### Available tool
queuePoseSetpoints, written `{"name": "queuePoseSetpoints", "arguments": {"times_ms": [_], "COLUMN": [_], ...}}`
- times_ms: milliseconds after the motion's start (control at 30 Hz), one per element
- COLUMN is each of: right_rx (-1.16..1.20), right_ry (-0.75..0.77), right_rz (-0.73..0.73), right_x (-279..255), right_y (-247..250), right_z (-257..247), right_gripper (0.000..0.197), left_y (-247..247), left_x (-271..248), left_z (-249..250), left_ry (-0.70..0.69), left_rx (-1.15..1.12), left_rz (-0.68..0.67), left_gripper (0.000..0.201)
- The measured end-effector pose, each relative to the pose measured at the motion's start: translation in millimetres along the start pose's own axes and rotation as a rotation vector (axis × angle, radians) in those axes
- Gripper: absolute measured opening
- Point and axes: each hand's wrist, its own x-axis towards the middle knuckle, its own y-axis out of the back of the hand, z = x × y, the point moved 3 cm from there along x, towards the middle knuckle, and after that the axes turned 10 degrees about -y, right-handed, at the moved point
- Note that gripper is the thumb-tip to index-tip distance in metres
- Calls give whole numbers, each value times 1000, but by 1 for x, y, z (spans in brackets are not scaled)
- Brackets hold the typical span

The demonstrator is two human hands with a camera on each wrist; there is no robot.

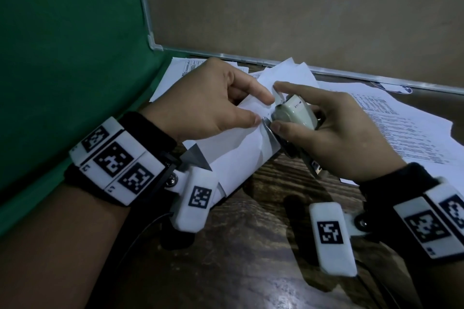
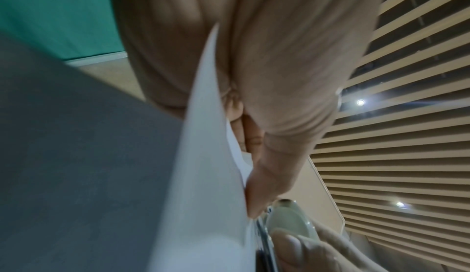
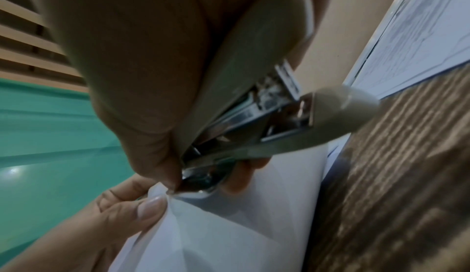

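Observation:
A sheaf of white paper sheets [image 1: 233,158] is held up above the dark wooden table. My left hand [image 1: 213,105] pinches its top corner between thumb and fingers; the same sheets [image 2: 208,176] fill the left wrist view. My right hand [image 1: 326,128] grips a pale grey-green stapler [image 1: 293,113], forefinger stretched over its top and thumb under its metal base. The stapler's mouth meets the paper corner right beside my left thumb. In the right wrist view the stapler [image 3: 254,115] shows its metal staple channel, nose at the paper [image 3: 229,226].
More printed sheets [image 1: 391,120] lie spread over the wooden table [image 1: 251,246] at the back and right. A green panel [image 1: 62,57] stands on the left, and a brown board with a pale frame [image 1: 276,7] closes the back.

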Motion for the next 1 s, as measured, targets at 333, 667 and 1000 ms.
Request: {"name": "queuePoseSetpoints", "arguments": {"times_ms": [333, 667, 1000], "right_rx": [-181, -198, -227], "right_ry": [99, 89, 88], "right_rz": [90, 133, 154], "right_x": [-1, -1, 0], "right_y": [2, 0, 3], "right_z": [-2, -3, -3], "right_gripper": [57, 56, 57], "left_y": [-2, -5, -13], "left_x": [0, 1, 3], "left_z": [-1, 0, -5], "left_ry": [-16, -7, 71], "left_rx": [-4, 0, -89], "left_rz": [4, -10, 42], "left_gripper": [34, 32, 34]}}
